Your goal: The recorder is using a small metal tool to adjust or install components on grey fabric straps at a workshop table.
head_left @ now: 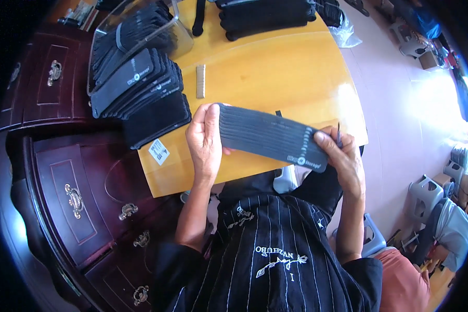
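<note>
Both hands are closed around a fanned stack of dark grey flat strips (pixel 268 138), held over the near edge of the table. The left hand (pixel 205 138) pinches one end, thumb on the top face and the other fingers curled beneath. The right hand (pixel 346 156) grips the opposite end just as narrowly, thumb pressed on top; a thin dark object (pixel 339 134) juts up by its fingers, too slight for me to identify.

Taking the stack as the dial's centre, bare yellow wooden table (pixel 260 62) stretches towards twelve, where a black stack (pixel 268 20) lies. At ten stand a clear plastic bin (pixel 179 34) and overlapping grey pieces (pixel 140 78) before it; a ribbed beige strip (pixel 200 83) sits nearer. A dark red wooden cabinet (pixel 62 171) with ornate metal handles fills nine, and a pale grey stool (pixel 425 195) stands at four on the pinkish floor (pixel 387 99).

White lettering and a round emblem mark the held strips. A white printed label (pixel 158 152) lies at nine; the black pinstriped shirt (pixel 270 249) carries white lettering.
</note>
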The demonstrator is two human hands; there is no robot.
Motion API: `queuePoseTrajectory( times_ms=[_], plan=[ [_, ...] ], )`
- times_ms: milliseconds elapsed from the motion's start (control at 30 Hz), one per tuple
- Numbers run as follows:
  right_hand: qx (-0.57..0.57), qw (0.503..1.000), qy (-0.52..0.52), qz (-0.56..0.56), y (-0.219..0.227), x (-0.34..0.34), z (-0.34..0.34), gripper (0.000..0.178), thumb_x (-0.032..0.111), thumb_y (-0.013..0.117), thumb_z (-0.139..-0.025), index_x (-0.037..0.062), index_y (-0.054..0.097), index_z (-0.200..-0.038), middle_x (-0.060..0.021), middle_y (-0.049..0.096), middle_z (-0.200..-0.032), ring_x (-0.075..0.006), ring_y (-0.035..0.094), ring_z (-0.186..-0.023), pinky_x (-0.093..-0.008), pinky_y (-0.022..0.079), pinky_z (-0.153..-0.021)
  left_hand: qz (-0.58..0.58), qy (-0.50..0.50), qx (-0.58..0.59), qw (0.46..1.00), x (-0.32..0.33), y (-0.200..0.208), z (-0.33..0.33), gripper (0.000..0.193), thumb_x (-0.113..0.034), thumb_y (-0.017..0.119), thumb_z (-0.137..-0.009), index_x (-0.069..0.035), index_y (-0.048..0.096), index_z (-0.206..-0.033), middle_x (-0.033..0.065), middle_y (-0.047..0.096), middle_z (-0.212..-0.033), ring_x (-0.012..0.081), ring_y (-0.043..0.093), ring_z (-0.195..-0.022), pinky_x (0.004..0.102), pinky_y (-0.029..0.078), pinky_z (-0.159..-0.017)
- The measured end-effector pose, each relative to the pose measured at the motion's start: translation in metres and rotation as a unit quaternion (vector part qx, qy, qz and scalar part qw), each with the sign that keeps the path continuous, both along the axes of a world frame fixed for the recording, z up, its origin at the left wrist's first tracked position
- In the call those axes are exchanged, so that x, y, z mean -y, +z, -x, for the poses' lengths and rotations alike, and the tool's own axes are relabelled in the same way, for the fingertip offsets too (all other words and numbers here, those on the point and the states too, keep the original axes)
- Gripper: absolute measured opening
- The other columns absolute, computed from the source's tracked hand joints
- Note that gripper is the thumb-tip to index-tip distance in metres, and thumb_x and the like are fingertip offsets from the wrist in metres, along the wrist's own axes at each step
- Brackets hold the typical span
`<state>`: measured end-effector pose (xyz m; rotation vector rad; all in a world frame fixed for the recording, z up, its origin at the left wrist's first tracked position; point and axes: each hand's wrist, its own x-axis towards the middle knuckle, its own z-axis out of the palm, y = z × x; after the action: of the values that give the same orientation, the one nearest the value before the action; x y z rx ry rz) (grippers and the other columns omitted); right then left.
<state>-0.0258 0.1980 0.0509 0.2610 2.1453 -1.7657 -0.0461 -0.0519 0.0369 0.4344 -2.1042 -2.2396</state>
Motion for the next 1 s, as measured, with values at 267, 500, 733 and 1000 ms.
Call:
queuePoseTrajectory(
  times_ms=[267, 500, 733, 1000],
  plan=[
    [-0.049, 0.996, -0.07, 0.011, -0.004, 0.023, 0.003, 0.022, 0.018, 0.072, -0.083, 0.0029, 0.058, -0.092, 0.0008, 0.059, -0.069, -0.0039, 0.053, -0.063, -0.0175, 0.043, -0.054, 0.171, 0.125, -0.102, 0.972, -0.006, -0.026, 0.009, 0.028, -0.028, 0.051, -0.097, -0.004, 0.06, -0.087, -0.0056, 0.05, -0.062, 0.0018, 0.042, -0.044, 0.02, 0.032, -0.032],
    [0.033, 0.982, -0.136, 0.123, -0.001, -0.003, 0.015, 0.017, 0.018, 0.071, -0.084, 0.0068, 0.057, -0.087, 0.0038, 0.058, -0.066, 0.0006, 0.044, -0.047, -0.014, 0.027, -0.039, -0.08, 0.027, 0.111, 0.99, -0.015, -0.001, 0.008, 0.032, -0.038, 0.052, -0.095, -0.007, 0.059, -0.098, -0.0028, 0.057, -0.074, 0.0031, 0.051, -0.054, 0.0188, 0.039, -0.036],
    [0.007, 0.974, -0.187, 0.125, 0.012, 0.006, -0.005, 0.016, 0.019, 0.068, -0.086, 0.0102, 0.055, -0.088, 0.0043, 0.057, -0.067, 0.0003, 0.042, -0.047, -0.0148, 0.027, -0.04, -0.375, -0.107, -0.035, 0.92, -0.034, -0.029, -0.021, 0.05, -0.032, 0.057, -0.093, 0.001, 0.044, -0.128, 0.0118, 0.057, -0.121, 0.0182, 0.059, -0.105, 0.0372, 0.05, -0.087],
    [0.022, 0.976, -0.144, 0.16, 0.009, 0.009, -0.021, 0.016, 0.017, 0.066, -0.087, 0.0084, 0.053, -0.088, 0.0012, 0.058, -0.067, -0.001, 0.047, -0.049, -0.0148, 0.029, -0.039, -0.32, -0.025, 0.0, 0.947, -0.049, -0.015, -0.013, 0.036, -0.014, 0.056, -0.093, 0.0, 0.05, -0.126, 0.0116, 0.059, -0.118, 0.0207, 0.057, -0.111, 0.034, 0.048, -0.094]
  ],
)
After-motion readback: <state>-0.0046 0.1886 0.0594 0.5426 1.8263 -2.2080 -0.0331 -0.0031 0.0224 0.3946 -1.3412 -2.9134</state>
